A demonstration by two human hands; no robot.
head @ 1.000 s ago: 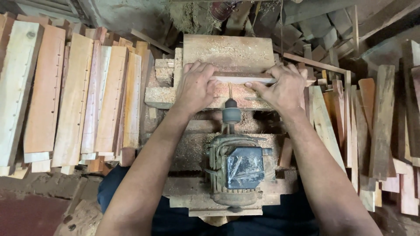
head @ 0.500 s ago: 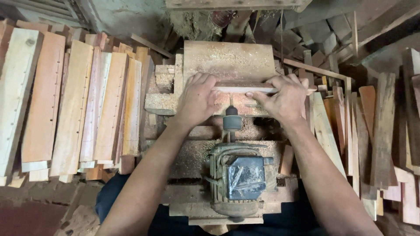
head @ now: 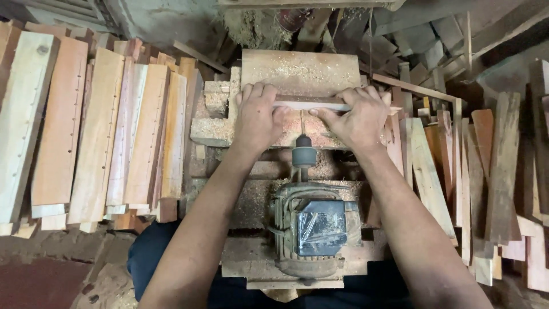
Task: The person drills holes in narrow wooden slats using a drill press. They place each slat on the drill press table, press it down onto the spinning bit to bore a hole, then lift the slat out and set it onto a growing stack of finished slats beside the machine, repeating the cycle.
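Note:
A narrow pale wooden strip point(head: 311, 103) lies crosswise on the sawdust-covered wooden table point(head: 300, 71) of a small machine. My left hand point(head: 258, 114) grips the strip's left end, fingers curled over its far edge. My right hand point(head: 357, 117) grips its right part in the same way. Just below the strip, between my hands, a dark chuck point(head: 303, 153) on the shaft of an electric motor point(head: 311, 229) points at the strip's near side. Whether the bit touches the wood is hidden.
Several long wooden slats point(head: 97, 137) lean in a row at the left. More slats and offcuts point(head: 486, 171) stand at the right. A pile of sawdust point(head: 251, 26) and scrap wood lies behind the machine. My dark trousers point(head: 154, 252) show below.
My view has shifted slightly, and both hands with the strip sit a little closer to the motor's chuck. The grip on the strip is unchanged.

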